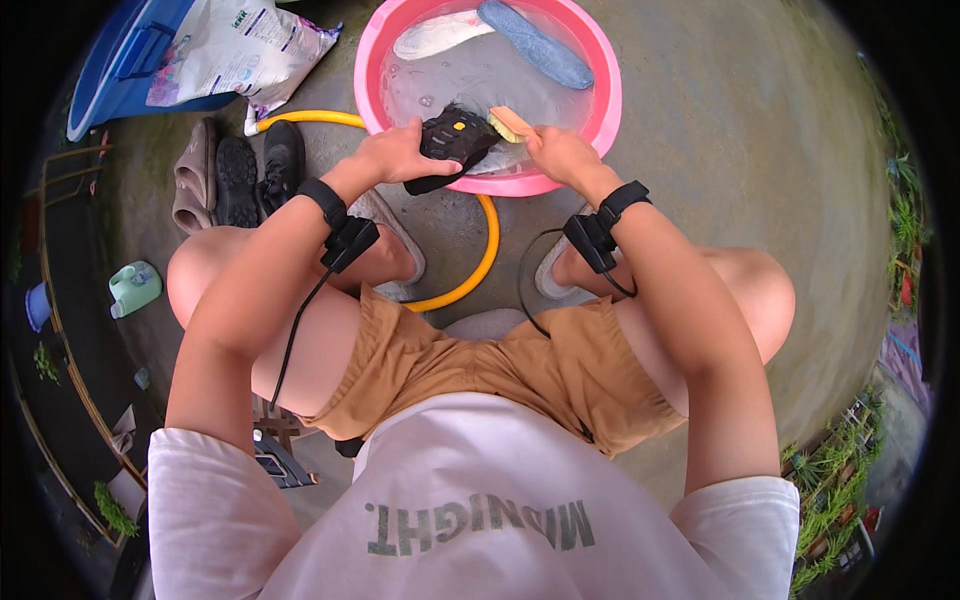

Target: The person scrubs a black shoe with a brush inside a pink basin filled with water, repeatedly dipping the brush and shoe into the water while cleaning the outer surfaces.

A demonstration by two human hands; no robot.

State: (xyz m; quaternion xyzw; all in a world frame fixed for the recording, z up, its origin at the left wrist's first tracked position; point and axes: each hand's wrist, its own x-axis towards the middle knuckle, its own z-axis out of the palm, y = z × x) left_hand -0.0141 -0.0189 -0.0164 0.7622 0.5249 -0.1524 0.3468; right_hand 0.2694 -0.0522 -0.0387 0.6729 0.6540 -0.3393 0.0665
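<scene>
A pink plastic basin (611,90) holds cloudy, bubbly water. My left hand (397,154) grips a black shoe (454,139) over the basin's near rim, its dark treaded sole with a small yellow mark facing up. In my right hand (562,154) is a scrubbing brush (514,124) with a wooden back and pale bristles, close beside the shoe's right side. Whether the bristles touch the shoe, I cannot tell. At the far side of the basin lie a whitish insole (439,35) and a blue insole (536,45), partly in the water.
Left of the basin stand a blue tub (97,82), a printed plastic bag (247,52), a pair of black shoes (281,161) and brownish slippers (196,172). A yellow hose (489,255) curves across the ground between my feet. A green jug (136,287) lies further left.
</scene>
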